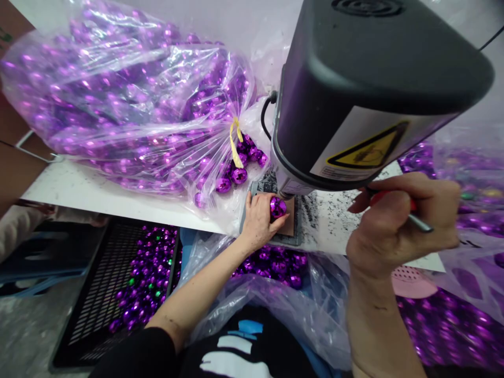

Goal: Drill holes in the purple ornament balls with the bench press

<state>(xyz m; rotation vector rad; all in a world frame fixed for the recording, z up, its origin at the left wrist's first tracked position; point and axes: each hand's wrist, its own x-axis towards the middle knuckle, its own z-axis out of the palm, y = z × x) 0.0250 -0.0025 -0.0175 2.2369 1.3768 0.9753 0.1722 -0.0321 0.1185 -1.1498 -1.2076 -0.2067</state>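
The left hand (258, 218) is closed around 1 faceted purple ball (277, 207) by the black machine's (346, 63) lower tip; I cannot tell whether ball and tip touch. That round, slick-looking shell could skid if the grip loosens, and those fingers risk a pinch should the tip shift. The right hand (397, 226) is wrapped around a red-and-metal handle (422, 223); a slip there might jolt the machine (a yellow warning label (370, 147) faces the person).

Around, from the left: a clear bag of balls (129, 105) bulges over the table (74, 181), above a black crate (79, 315). Loose balls (239, 175) crowd the left hand's far side, more (279, 265) lie in plastic below it, and the bulky machine overhangs the workspace.
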